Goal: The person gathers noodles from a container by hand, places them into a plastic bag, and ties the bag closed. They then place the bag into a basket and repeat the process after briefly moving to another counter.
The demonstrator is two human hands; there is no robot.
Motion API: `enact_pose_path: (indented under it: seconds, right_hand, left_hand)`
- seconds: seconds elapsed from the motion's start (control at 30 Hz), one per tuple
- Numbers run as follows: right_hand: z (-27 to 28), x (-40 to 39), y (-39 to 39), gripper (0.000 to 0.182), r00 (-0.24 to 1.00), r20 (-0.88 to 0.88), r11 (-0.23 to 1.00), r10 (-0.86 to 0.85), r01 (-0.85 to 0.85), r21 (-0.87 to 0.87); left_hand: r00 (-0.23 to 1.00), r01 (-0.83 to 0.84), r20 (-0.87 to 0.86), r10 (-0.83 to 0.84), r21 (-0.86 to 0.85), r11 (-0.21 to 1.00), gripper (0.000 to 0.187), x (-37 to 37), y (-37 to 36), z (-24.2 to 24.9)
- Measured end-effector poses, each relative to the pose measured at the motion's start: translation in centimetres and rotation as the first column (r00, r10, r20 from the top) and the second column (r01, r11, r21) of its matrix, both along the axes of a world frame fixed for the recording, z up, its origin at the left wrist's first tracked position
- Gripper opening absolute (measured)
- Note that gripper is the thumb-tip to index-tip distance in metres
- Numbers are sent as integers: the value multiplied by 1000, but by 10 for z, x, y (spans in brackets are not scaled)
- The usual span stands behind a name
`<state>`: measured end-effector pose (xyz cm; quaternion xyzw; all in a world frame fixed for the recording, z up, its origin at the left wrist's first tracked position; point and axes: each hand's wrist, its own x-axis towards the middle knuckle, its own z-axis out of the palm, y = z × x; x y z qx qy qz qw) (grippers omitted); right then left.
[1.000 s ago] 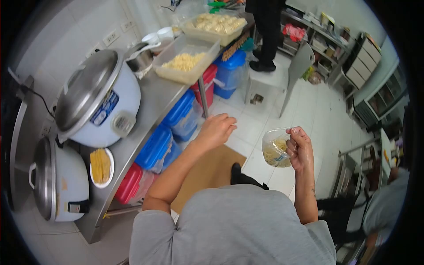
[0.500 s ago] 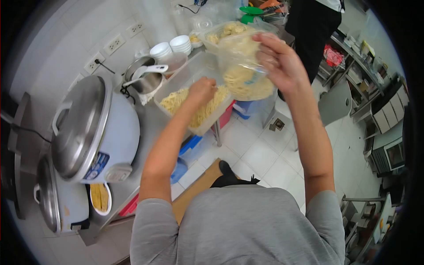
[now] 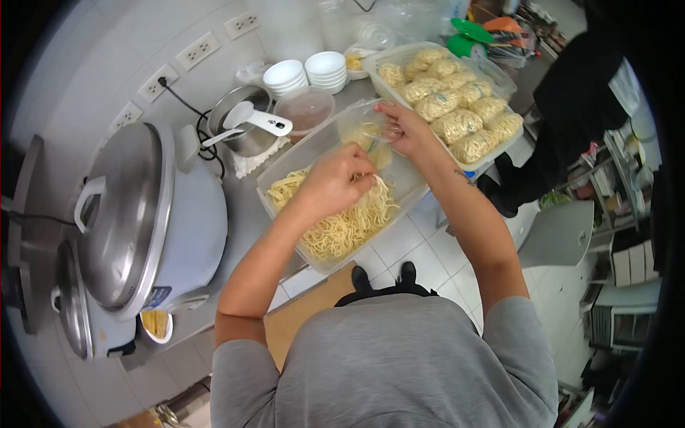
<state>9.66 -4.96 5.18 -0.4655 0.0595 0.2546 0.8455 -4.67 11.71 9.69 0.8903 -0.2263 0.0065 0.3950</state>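
My left hand is closed on some yellow noodles, over the loose heap in a clear plastic tub. Strands hang from its fingertips. To its right, my right hand pinches the top of a clear plastic bag with pale noodles low inside it. The bag hangs over the far end of the tub. Beyond my right hand, a second tub holds several bagged noodle portions.
Large rice cookers stand at left. Behind the tub are a metal pot with a white ladle, a lidded container and stacked white bowls. A person in dark clothes stands at right.
The view has shifted. My right hand has come down and left with the bag, from high over the second tub to the noodle tub. My left hand now lifts strands above the heap.
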Motion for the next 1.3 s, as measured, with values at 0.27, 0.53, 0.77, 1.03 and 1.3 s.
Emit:
enact_pose_path:
  seconds: [0.27,0.53,0.77,1.03,1.3]
  right_hand:
    - [6,16,1,11,994,14,994,107,-108,27]
    - [13,16,-7,11,989,4,989,146,-146,-8]
    - [11,13,-10,9,973,16,972,232,-233,38]
    - [11,13,-13,16,970,78,973,230,-232,16]
    - [20,18,-25,24,949,200,967,245,-225,-117]
  left_hand:
    - [971,-238,-31,236,-134,962,13,1,5,66]
    - [916,-291,180,357,-312,904,22,22,-4,184]
    - [871,-202,329,365,-437,877,16,61,-23,246]
    - [897,-404,178,404,-37,914,19,93,-31,154]
    - [948,-148,317,12,409,901,20,91,-34,27]
